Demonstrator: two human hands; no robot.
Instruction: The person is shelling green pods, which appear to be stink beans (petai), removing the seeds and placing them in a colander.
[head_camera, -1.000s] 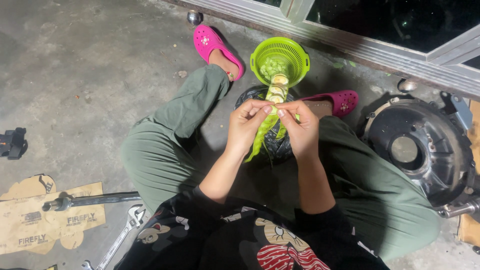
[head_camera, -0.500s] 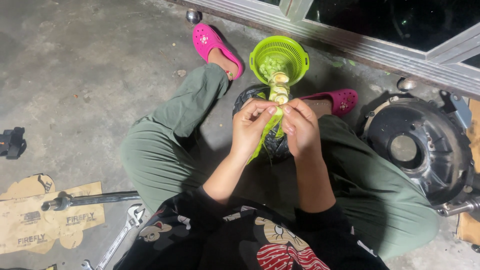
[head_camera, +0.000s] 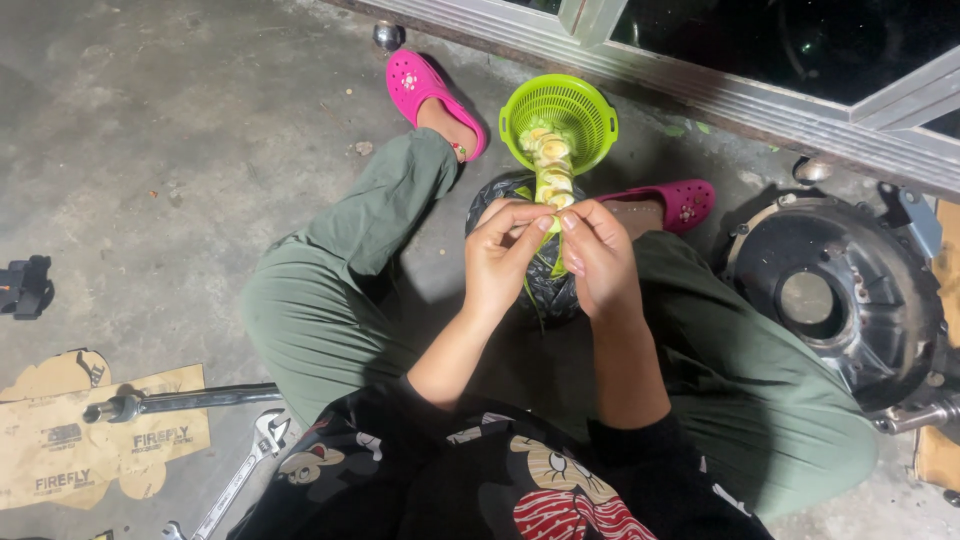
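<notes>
- A long green bean pod is pinched at its lower part between both hands, held up in front of the seated person, above a black bag on the floor between the legs.
- Left hand: closed, thumb and forefinger gripping the pod's left half.
- Right hand: closed, fingertips gripping the pod's right half; the two hands nearly touch at the fingertips.
- The upper stretch of the pod is seen split open, with pale round beans exposed in a row; its tip overlaps the green colander in view.
- Green strips of pod skin hang down between the hands, over the bag.
- Progress, as judged: the colander already holds a small heap of shelled green beans, so some shelling is done; this pod is opened but its beans still sit in it, so emptying it remains. Other unshelled pods cannot be made out.
- The colander stands on the concrete floor just beyond the bag, between two pink clogs.
- Also noted: a dark metal housing at the right, flattened cardboard with a bar and a wrench at the lower left.
</notes>
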